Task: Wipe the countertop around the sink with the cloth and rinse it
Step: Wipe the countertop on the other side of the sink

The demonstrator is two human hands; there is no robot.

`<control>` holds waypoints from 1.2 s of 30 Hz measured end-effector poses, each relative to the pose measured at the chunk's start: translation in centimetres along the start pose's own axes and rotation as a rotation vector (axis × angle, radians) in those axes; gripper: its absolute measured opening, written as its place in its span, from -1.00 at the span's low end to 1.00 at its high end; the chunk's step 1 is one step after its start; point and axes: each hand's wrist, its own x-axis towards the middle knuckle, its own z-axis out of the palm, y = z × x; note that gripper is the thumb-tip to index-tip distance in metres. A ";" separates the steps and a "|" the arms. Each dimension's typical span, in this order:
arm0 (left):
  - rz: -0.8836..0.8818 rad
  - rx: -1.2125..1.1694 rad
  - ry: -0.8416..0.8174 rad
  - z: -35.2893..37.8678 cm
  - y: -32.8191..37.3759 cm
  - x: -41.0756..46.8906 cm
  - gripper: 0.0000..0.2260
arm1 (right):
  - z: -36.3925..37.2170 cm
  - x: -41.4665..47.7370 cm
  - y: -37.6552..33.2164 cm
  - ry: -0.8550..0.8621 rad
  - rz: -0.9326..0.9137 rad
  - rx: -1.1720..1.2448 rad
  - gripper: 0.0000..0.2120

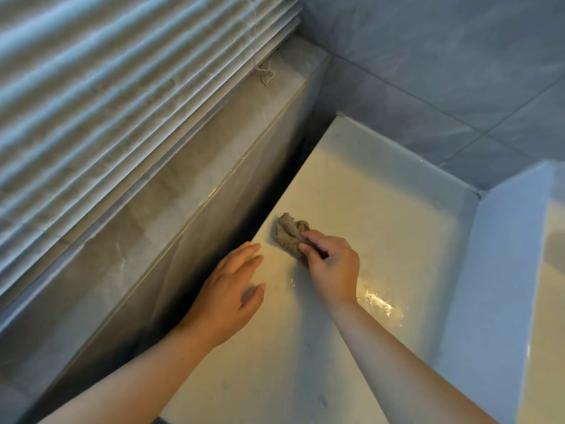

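Observation:
A crumpled grey-brown cloth (287, 232) lies on the pale countertop (382, 191), close to its left edge. My right hand (331, 266) grips the near end of the cloth with curled fingers and holds it down on the surface. My left hand (232, 286) rests just to the left with its fingers straight and spread, flat over the countertop's left edge, holding nothing. A wet, shiny patch (379, 301) glints on the countertop right of my right wrist. The sink is out of view.
A grey stone window ledge (183, 166) rises along the left, its vertical face meeting the countertop. Window blinds (122, 71) hang above it. Grey tiled wall (443, 71) closes the far corner. A raised pale ledge (504, 255) borders the right side.

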 end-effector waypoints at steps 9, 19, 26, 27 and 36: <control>-0.068 -0.032 -0.164 -1.7 -0.2 -2.9 -0.45 | -3.3 5.7 -4.5 0.112 0.074 0.182 -0.77; -0.091 -0.076 -0.165 -1.6 -0.5 -2.9 -0.47 | 2.3 10.8 -2.9 0.046 -0.005 0.011 -0.73; -0.132 -0.075 -0.208 -2.6 0.0 -3.0 -0.45 | 3.9 5.2 -2.0 -0.044 -0.223 -0.036 -0.75; -0.161 -0.060 -0.202 -2.6 0.1 -3.3 -0.43 | 4.0 4.5 -2.0 -0.054 -0.232 -0.044 -0.75; -0.318 -0.090 -0.253 -3.0 0.5 -6.3 -0.33 | 3.8 -0.7 -2.2 -0.124 -0.286 -0.048 -0.77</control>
